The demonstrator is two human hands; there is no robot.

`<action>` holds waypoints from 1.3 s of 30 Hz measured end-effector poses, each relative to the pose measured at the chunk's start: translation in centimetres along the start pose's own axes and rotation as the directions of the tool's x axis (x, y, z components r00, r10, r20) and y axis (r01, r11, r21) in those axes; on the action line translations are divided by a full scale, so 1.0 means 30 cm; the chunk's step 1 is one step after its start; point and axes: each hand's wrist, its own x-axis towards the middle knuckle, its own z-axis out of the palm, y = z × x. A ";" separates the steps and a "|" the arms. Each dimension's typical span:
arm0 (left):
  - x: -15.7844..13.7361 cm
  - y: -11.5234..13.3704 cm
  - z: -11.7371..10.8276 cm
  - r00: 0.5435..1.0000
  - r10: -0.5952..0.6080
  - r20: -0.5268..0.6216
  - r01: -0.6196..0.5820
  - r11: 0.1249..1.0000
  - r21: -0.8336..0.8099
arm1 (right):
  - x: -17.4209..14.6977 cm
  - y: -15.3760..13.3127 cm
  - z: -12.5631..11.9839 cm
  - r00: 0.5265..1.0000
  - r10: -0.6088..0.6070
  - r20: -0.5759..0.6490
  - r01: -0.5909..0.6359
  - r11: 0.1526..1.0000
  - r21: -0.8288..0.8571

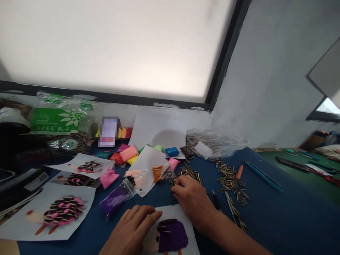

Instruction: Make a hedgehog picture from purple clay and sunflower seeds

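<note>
My left hand [134, 228] lies with fingers stretched out over the left edge of a white sheet [192, 232]. On that sheet is a purple clay shape [175, 237] with a few sunflower seeds [170, 222] set at its upper left and orange legs below. My right hand [190, 194] reaches past the sheet to a pile of striped sunflower seeds [192, 171]. Its thumb and index finger are pinched together at the pile's near edge; whatever is between them is hidden. A second seed pile [228, 179] spreads to the right of this hand.
Finished-looking seed-and-clay hedgehog pictures [63, 210] lie at left. A purple clay bag [115, 200], pink clay [108, 178] and other coloured packets surround loose paper [148, 161]. A phone [108, 131] stands behind. Blue tweezers [262, 175] and a knife blade [233, 209] lie at right.
</note>
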 end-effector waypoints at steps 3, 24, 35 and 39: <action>-0.004 -0.006 0.013 1.000 0.001 0.003 -0.001 0.999 0.035 | 0.016 -0.002 0.011 1.000 0.004 0.018 -0.004 1.000 -0.018; -0.004 0.003 0.007 1.000 0.024 -0.009 -0.025 0.999 -0.035 | -0.179 -0.064 -0.035 0.987 -0.060 -0.146 0.138 0.778 0.613; -0.003 0.009 -0.008 0.999 0.024 0.025 -0.023 0.999 -0.047 | -0.207 -0.076 0.004 0.965 -0.229 -0.132 0.247 0.957 0.149; -0.005 0.005 0.002 1.000 0.023 0.016 -0.022 0.999 -0.038 | -0.207 -0.083 0.021 0.948 -0.253 -0.192 0.279 0.952 0.122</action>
